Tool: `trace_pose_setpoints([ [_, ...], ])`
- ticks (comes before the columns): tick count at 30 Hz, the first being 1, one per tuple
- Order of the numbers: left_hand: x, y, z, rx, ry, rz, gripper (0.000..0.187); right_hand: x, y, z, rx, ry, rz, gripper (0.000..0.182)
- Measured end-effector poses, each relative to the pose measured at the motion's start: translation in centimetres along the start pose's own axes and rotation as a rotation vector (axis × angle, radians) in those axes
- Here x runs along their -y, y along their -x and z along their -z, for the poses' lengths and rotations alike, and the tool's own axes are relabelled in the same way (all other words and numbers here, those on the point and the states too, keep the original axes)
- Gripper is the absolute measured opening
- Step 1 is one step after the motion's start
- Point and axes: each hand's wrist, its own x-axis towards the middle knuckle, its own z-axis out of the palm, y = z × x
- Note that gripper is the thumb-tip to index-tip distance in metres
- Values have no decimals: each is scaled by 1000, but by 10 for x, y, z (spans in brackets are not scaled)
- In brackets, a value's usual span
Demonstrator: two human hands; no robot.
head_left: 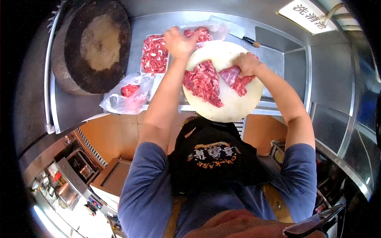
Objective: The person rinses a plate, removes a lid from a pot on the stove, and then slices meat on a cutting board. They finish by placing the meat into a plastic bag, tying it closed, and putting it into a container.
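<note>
A round white cutting board (222, 109) carries two pieces of raw red meat. The larger slab of meat (204, 83) lies on its left half. On the right half, my right hand (247, 64) has its fingers curled over the top of a smaller piece of meat (237, 81). My left hand (180, 43) is open with fingers spread, beyond the board's left edge. It is between a white tray of cut meat (154, 55) and more meat in a clear plastic bag (201, 35). Its fingertips overlap the tray's upper right corner in this view.
A cleaver (234, 29) with a dark handle lies behind the board. A clear bag with a lump of meat (129, 90) sits at the counter's front left. A large dark round block (95, 43) stands at the far left. A metal sink (274, 63) edges the right side.
</note>
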Motion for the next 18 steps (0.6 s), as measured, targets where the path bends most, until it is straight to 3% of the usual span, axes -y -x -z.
trace_pose_setpoints([
  [2, -1, -7, -4, 24, -192, -84, 63, 5, -4, 8, 397, 115, -14, 52],
  [5, 41, -28, -32, 285, -131, -13, 40, 8, 21, 9, 308, -126, 14, 52],
  [7, 45, -31, -21, 292, -99, 23, 38, 2, 40, 10, 246, -202, 25, 51],
  [9, 52, -28, -15, 304, -70, 56, 37, 0, 54, 22, 172, -497, -88, 48],
  [10, 56, -20, -17, 228, 164, 187, 38, -2, 56, 31, 179, -488, -79, 48],
  [11, 59, -15, -20, 144, 400, 315, 40, -5, 58, 45, 147, -612, -132, 52],
  [12, 58, -13, -18, 133, 400, 327, 40, -5, 59, 59, 115, -736, -186, 57],
  [14, 52, -11, -11, 127, 967, 674, 43, 10, 57, 88, -75, -1180, -170, 67],
  [15, 49, -7, -3, 140, 1122, 755, 39, 2, 44, 78, -137, -1445, -82, 66],
  [16, 49, -4, 0, 136, 1124, 757, 39, 9, 33, 82, -99, -1791, -61, 61],
  [18, 48, -2, 4, 199, 1021, 806, 39, 17, -3, 75, -157, -2034, -35, 55],
])
